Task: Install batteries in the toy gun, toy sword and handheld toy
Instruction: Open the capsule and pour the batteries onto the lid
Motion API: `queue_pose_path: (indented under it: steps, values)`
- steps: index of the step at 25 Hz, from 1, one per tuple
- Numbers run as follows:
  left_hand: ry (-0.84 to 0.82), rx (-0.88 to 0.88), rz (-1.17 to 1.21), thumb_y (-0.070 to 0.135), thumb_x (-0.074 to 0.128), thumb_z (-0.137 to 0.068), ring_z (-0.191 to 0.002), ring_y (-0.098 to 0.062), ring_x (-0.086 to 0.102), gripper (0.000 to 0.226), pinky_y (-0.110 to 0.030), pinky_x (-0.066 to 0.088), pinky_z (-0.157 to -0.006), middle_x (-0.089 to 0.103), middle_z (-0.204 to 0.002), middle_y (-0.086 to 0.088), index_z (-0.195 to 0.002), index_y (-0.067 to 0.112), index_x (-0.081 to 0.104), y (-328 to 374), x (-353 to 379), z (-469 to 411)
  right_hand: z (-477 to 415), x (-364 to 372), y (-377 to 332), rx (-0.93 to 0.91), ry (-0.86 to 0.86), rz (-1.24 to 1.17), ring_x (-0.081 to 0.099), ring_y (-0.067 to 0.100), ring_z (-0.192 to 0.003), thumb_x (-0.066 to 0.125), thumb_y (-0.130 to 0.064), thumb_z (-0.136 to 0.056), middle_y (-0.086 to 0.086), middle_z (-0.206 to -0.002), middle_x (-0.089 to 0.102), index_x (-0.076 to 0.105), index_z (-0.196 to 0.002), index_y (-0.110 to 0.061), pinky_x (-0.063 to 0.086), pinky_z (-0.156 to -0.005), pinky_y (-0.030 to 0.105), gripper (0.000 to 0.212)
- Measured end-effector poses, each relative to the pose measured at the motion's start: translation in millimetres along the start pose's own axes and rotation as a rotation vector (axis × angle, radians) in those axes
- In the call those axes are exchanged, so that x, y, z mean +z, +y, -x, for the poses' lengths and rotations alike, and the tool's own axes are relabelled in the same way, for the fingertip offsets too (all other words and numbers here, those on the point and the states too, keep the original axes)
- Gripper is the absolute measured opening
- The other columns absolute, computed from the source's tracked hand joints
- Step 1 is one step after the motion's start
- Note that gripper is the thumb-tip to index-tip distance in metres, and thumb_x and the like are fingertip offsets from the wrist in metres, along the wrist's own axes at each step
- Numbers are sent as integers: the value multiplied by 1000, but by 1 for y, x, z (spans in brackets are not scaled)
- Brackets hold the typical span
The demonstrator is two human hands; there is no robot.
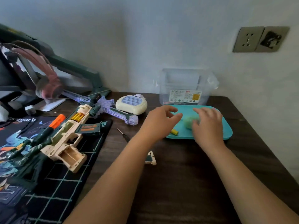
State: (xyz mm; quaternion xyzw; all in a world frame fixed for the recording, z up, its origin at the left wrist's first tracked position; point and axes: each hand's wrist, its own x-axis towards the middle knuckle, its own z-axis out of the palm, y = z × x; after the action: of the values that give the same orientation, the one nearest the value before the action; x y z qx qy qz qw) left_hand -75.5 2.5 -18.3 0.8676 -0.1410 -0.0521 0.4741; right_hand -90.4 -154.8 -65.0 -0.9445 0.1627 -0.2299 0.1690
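Toy gun [64, 136]: lies at left of frame on a dark printed mat [53, 183], with the battery bay [71, 156] in the grip open and facing up. Its loose cover [151, 158] sits on the dark table [178, 183] at centre, with a small screwdriver [123, 135] above it.

Toy sword [116, 113], clear purple, lies behind the gun. The handheld toy [131, 105] is just beside it, at upper centre.

Teal tray [228, 133], right of centre, holds a yellow battery [174, 132] and a blurred pale-green item [189, 122].

Left hand [159, 122] is over the tray's left edge, fingers loosely spread, holding nothing.

Right hand [208, 125] has its fingers spread over the green item; contact cannot be told because of blur.

A clear plastic box [182, 86] stands behind the tray.
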Motion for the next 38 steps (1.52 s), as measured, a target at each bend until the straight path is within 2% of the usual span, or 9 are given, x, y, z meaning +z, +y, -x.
queue_pose_path:
  steps: [3,8,10,13,16,20,25,30,38]
  values:
    - [-68,-14,29,38,57,-95,-70,-11,65,42,-16,50,-51,63,-120,7,-135,27,54,7,31,-26,-13,-3,13,60,-145,8,32,27,-133,52,-38,-93,2,-143,48,41,-142,-27,29,-107,44,51]
    - [39,-11,172,28,54,-96,-97,-16,66,42,-23,51,-74,65,-123,5,-138,26,52,-5,54,-46,-15,-6,17,56,-305,123,39,25,-122,62,-52,-83,-5,-130,54,42,-137,-39,34,-94,42,59]
    - [134,26,275,27,56,-97,-106,-10,62,42,-26,50,-91,63,-121,9,-138,26,52,-13,58,-46,-14,-12,15,166,-119,-136,50,19,-108,68,-48,-80,-9,-110,57,49,-127,-36,41,-86,36,52]
    - [51,-7,506,42,54,-97,-115,-7,58,48,-33,49,-101,58,-126,10,-143,29,47,-16,59,-51,-14,-21,7,389,6,-832,58,-1,-82,73,-36,-80,-12,-99,61,47,-116,-31,42,-63,18,45]
    - [-163,-106,635,47,39,-103,-101,-12,67,44,-43,59,-86,67,-120,-1,-132,20,58,-7,63,-47,-10,-15,-4,348,-52,-1117,63,-1,-91,66,-28,-87,-12,-110,63,47,-123,-34,49,-65,11,41]
    - [-149,-139,535,51,31,-103,-71,-14,71,47,-31,60,-58,72,-100,-7,-106,21,66,0,63,-42,-8,-13,-13,310,-61,-1146,61,2,-99,62,-41,-86,-10,-117,61,53,-121,-28,49,-66,11,38]
    - [-135,-35,445,57,30,-101,-64,-11,67,58,-25,53,-56,68,-74,-2,-100,16,70,5,59,-36,-6,-20,-17,326,-65,-1145,65,5,-94,65,-44,-83,-15,-102,66,62,-108,-30,53,-70,15,29]
    - [-264,-40,390,60,28,-100,-41,-10,59,69,-25,48,-43,65,-58,-7,-96,4,68,15,56,-33,-4,-23,-13,363,15,-1144,69,7,-81,62,-44,-86,-9,-90,69,64,-94,-27,55,-56,23,19]
    - [-334,-131,467,70,34,-94,-42,-16,56,74,-25,42,-41,64,-55,-7,-86,5,68,10,54,-33,-3,-20,-15,399,-14,-1130,72,14,-72,63,-46,-85,-2,-85,71,65,-92,-24,53,-51,26,23]
